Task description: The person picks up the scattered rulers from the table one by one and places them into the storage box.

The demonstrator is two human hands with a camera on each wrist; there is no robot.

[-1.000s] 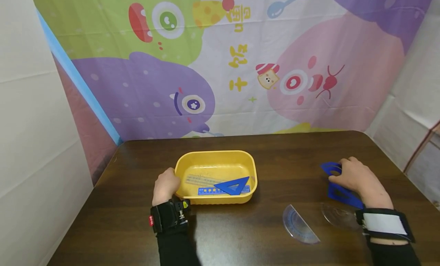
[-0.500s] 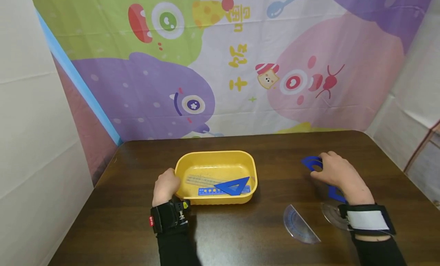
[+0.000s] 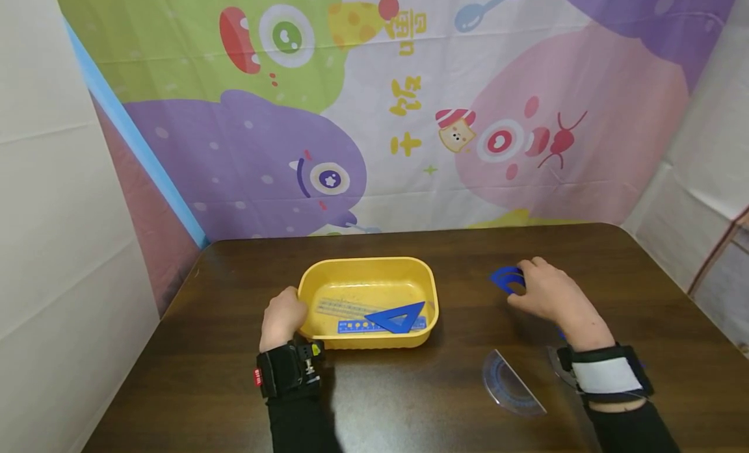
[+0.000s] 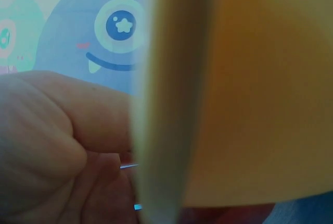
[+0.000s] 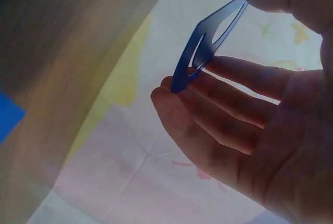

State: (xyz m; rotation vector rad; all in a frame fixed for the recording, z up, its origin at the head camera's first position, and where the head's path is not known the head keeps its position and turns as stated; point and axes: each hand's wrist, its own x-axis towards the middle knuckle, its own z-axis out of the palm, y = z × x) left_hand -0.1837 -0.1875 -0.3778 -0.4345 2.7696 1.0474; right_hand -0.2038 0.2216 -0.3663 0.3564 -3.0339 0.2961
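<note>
My left hand (image 3: 283, 316) grips the left wall of a yellow plastic basin (image 3: 367, 261); the left wrist view shows the hand (image 4: 41, 125) close against the basin wall (image 4: 260, 94). Inside lie a clear ruler (image 3: 339, 307), a blue ruler (image 3: 351, 327) and a blue set square (image 3: 379, 318) partly over it. Right of the basin, my right hand (image 3: 550, 294) holds a blue protractor (image 3: 499, 277). In the right wrist view the protractor (image 5: 205, 28) is pinched between thumb and fingertips, raised off the table.
A clear protractor (image 3: 509, 387) lies on the brown table (image 3: 409, 401) at front right. Another clear curved piece (image 3: 560, 367) is partly hidden by my right wrist. A blue piece (image 5: 9, 117) on the table is mostly covered by that forearm. A cartoon-printed cloth (image 3: 404, 199) hangs behind.
My right hand has carried the blue protractor leftward toward the basin, away from the other blue piece on the table. The left hand and the basin stay in place.
</note>
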